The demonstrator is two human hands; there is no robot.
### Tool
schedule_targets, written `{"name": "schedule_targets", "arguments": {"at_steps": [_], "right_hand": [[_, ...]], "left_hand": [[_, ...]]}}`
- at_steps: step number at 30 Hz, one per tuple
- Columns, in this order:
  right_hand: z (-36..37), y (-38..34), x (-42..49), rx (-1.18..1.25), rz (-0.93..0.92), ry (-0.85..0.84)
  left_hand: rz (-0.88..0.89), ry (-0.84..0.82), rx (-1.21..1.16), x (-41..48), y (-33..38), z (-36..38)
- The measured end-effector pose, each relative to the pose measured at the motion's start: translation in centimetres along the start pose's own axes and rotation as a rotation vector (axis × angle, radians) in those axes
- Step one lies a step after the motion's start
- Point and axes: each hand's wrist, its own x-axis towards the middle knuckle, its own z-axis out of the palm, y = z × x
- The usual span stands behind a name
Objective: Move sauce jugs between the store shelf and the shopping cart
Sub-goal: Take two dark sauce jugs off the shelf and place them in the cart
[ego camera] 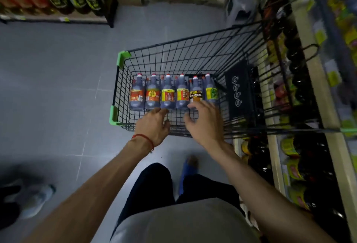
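Several dark sauce jugs (pixel 168 93) with red caps and orange, yellow or green labels lie side by side on the bottom of a black wire shopping cart (pixel 123 92) with green corner guards. My left hand (pixel 153 126), a red string on its wrist, reaches over the cart's near rim with relaxed fingers, just short of the middle jugs. To its right, my right hand (pixel 205 122) has its fingers spread, the fingertips near the base of the brown-labelled jug (pixel 195 92). Neither hand holds anything. The store shelf (pixel 301 165) to the right carries more dark jugs.
The cart stands against the right-hand shelf. A second shelf (pixel 54 1) of bottles stands at the far left across the grey floor. Another person's shoes (pixel 36 198) show at the lower left. A grey plastic stool (pixel 241 5) stands behind the cart.
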Motion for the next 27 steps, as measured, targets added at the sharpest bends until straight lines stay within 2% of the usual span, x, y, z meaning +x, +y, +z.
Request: {"name": "schedule_targets", "arguments": {"at_steps": [7, 12, 21, 27], "right_hand": [[4.7, -1.1, 7.5, -0.035, 0.066, -0.109], [9.5, -2.3, 11.3, -0.01, 0.181, -0.157], [19.1, -1.5, 15.7, 0.065, 0.223, -0.301], [25.3, 2.0, 17.7, 0.134, 0.267, -0.437]], "left_hand": [[-0.068, -0.116, -0.055, 8.5, -5.5, 1.2], [-0.127, -0.206, -0.114, 13.0, -10.4, 2.3], [-0.331, -0.322, -0.167, 17.8, -18.5, 9.4], [-0.474, -0.269, -0.22, 19.1, -20.7, 13.9]]}}
